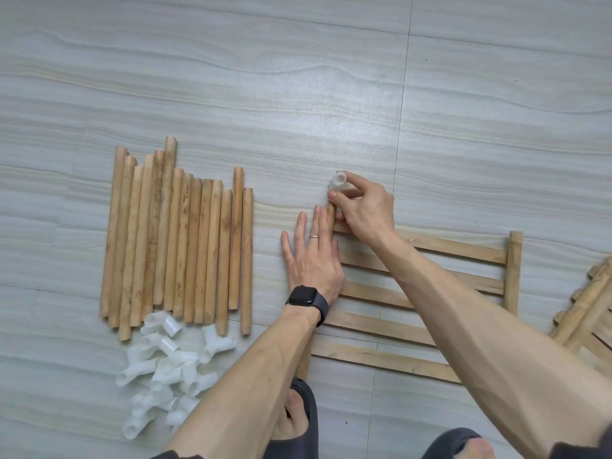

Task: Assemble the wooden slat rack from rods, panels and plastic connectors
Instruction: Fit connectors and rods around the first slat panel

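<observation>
**connector pinched at the panel's rod end**

the right hand point(364, 210) curls its thumb and fingers round a white connector point(337, 182), pinching it at the far tip of the side rod point(331, 212) of a slat panel point(463, 249). the connector's open mouth points away from the person, just beyond the thumb tip. the fingers cover the joint, so i cannot tell whether it is fully seated on the rod.

the left hand point(311, 260) lies flat with its fingers straight and slightly spread. the fingers nearest the right hand rest along that same side rod, just short of the right thumb. the little finger lies on the pale tiled floor point(298, 77). a ring point(314, 237) sits on one finger and a dark watch point(306, 301) on the wrist.

the panel lies flat on the floor. its slats run out from under both hands, pass beneath the right forearm and end at a second upright rod well apart from the fingers.

beyond the left little finger, well apart from it, loose rods point(178, 240) lie side by side in a row. a connector pile point(165, 366) sits at their near ends, beside the left forearm. a second panel point(589, 313) lies at the far edge past the right arm, well apart from both hands.
</observation>
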`<act>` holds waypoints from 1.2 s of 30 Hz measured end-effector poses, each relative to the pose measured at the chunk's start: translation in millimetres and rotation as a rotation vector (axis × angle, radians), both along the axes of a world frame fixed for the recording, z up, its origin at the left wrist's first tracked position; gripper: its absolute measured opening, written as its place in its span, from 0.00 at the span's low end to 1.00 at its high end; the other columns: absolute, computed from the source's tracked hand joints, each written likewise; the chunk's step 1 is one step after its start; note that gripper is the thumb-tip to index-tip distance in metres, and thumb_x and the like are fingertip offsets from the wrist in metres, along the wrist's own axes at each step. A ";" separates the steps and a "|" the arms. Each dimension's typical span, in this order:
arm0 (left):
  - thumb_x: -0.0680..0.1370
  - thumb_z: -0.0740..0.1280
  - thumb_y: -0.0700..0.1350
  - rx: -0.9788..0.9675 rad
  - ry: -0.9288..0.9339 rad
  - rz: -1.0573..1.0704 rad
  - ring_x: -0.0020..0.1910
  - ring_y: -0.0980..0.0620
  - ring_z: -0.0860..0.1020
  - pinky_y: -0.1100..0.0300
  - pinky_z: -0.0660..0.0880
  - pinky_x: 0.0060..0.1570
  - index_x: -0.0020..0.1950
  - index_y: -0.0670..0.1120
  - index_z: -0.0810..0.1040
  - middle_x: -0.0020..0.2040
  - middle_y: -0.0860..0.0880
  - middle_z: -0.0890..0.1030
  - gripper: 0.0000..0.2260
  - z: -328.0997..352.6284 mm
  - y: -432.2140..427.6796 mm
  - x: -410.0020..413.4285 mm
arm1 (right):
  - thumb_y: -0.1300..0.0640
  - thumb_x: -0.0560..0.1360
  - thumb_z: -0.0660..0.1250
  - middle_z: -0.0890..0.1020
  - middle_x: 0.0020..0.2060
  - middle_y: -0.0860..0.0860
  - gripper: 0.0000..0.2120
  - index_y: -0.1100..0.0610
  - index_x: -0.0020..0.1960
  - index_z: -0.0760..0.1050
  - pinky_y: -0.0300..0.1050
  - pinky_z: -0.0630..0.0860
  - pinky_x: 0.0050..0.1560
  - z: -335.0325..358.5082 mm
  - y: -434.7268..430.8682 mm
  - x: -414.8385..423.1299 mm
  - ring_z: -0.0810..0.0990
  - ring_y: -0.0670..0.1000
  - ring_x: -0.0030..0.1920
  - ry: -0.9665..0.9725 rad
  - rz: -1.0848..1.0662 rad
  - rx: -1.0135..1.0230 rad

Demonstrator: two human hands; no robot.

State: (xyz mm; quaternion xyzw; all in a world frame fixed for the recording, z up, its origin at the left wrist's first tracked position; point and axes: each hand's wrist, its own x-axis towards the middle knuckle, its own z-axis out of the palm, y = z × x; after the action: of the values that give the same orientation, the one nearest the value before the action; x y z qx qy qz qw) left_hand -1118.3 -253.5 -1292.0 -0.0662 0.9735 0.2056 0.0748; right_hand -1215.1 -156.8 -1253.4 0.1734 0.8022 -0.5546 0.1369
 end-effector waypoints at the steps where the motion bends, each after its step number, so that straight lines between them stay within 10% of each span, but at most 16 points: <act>1: 0.83 0.53 0.50 -0.004 0.006 0.000 0.80 0.51 0.49 0.42 0.45 0.77 0.82 0.49 0.51 0.81 0.56 0.53 0.27 -0.2 0.2 0.4 | 0.54 0.75 0.75 0.86 0.37 0.45 0.13 0.46 0.58 0.83 0.44 0.82 0.42 0.4 -0.6 0.9 0.83 0.46 0.30 0.030 0.014 0.038; 11: 0.83 0.55 0.48 0.026 0.009 0.001 0.81 0.51 0.47 0.43 0.42 0.77 0.82 0.48 0.50 0.81 0.53 0.54 0.27 -0.8 -0.1 3.2 | 0.51 0.78 0.71 0.86 0.44 0.54 0.16 0.53 0.65 0.81 0.44 0.70 0.50 -5.1 -8.7 16.0 0.81 0.54 0.46 0.273 0.124 0.396; 26: 0.83 0.54 0.49 0.027 0.023 -0.001 0.81 0.51 0.47 0.42 0.44 0.77 0.82 0.47 0.51 0.81 0.55 0.53 0.27 -4.7 0.1 4.0 | 0.50 0.78 0.70 0.78 0.68 0.54 0.24 0.49 0.73 0.73 0.42 0.65 0.67 18.6 12.6 -39.0 0.73 0.54 0.70 -0.025 0.638 0.427; 36: 0.83 0.51 0.50 0.013 0.011 -0.004 0.81 0.50 0.47 0.43 0.41 0.77 0.82 0.47 0.49 0.81 0.54 0.52 0.28 -4.9 -0.3 3.4 | 0.51 0.78 0.71 0.81 0.54 0.52 0.11 0.49 0.60 0.83 0.44 0.77 0.56 28.5 2.3 -54.2 0.80 0.55 0.51 -0.157 0.667 0.469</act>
State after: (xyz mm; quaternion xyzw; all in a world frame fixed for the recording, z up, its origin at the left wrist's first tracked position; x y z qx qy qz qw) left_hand -1114.9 -253.8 -1296.9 -0.0625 0.9727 0.2121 0.0704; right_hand -1269.2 -154.5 -1224.9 -0.0276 0.9061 -0.2673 0.3268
